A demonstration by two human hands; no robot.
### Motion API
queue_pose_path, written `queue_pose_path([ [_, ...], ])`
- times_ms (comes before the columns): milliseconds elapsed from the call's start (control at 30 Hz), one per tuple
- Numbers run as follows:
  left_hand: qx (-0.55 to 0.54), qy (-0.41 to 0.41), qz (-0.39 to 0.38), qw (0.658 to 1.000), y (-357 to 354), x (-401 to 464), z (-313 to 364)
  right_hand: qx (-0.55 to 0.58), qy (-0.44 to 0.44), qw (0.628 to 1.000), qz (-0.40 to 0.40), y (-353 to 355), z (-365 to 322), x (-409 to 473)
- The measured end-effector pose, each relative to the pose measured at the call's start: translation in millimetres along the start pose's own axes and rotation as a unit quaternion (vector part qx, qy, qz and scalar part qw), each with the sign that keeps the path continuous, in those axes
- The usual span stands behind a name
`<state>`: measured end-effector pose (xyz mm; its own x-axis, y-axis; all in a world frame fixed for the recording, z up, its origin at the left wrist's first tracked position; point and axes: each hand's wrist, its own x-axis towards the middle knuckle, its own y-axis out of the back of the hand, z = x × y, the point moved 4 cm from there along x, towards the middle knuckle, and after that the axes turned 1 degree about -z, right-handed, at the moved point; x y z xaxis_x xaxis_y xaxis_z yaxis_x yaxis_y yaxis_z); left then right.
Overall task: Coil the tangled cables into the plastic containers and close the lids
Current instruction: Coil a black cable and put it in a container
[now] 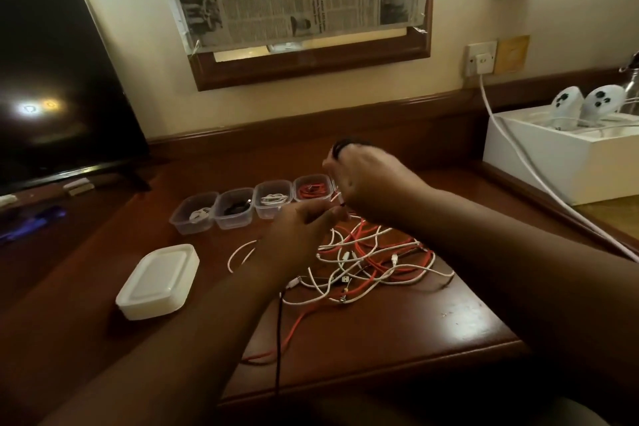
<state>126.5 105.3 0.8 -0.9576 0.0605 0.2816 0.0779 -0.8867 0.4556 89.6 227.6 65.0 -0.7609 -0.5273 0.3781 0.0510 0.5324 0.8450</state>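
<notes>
**On the desk: a half-wound coil above a tangle that can pull back**

At the left of the desk [432, 318] lies a stack of white lids [157, 282], none of them on a box yet. Behind it stands a row of clear plastic containers [249, 206]; four are visible, each with a cable already inside, and the red one [312, 191] is the furthest right that I can see.

In the middle, the left hand [301, 230] has its grip pinching a thin strand near a connector, as far as the blur allows me to judge. Below it a black cable [278, 339] runs down over the front edge of the desk.

To the right, the right hand [363, 173] has its grip curled around a small dark coil [345, 145], held above the containers. Under both hands lies the tangle of red and white cables [370, 259].

The risks, in my judgement: the strand being wound probably passes through the tangle, so a strong pull may tighten a knot or drag the whole heap toward the containers and tip them. The coil may also spring open if the fingers relax. The hanging black cable may slide off the desk.
</notes>
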Motion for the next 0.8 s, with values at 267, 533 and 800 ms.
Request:
queue_pose_path([
  [267,0.071,-0.153,0.073,0.983,27,5,6,0.372,-0.196,0.886,-0.197,-45,14,-15],
  [533,-0.302,0.082,0.104,0.944,-5,-1,-14,0.802,-0.084,0.574,-0.143,-29,-9,-17],
  [800,-0.007,0.012,0.028,1.0,5,-2,0,-0.049,0.039,0.996,0.063,-15,4,-10],
])
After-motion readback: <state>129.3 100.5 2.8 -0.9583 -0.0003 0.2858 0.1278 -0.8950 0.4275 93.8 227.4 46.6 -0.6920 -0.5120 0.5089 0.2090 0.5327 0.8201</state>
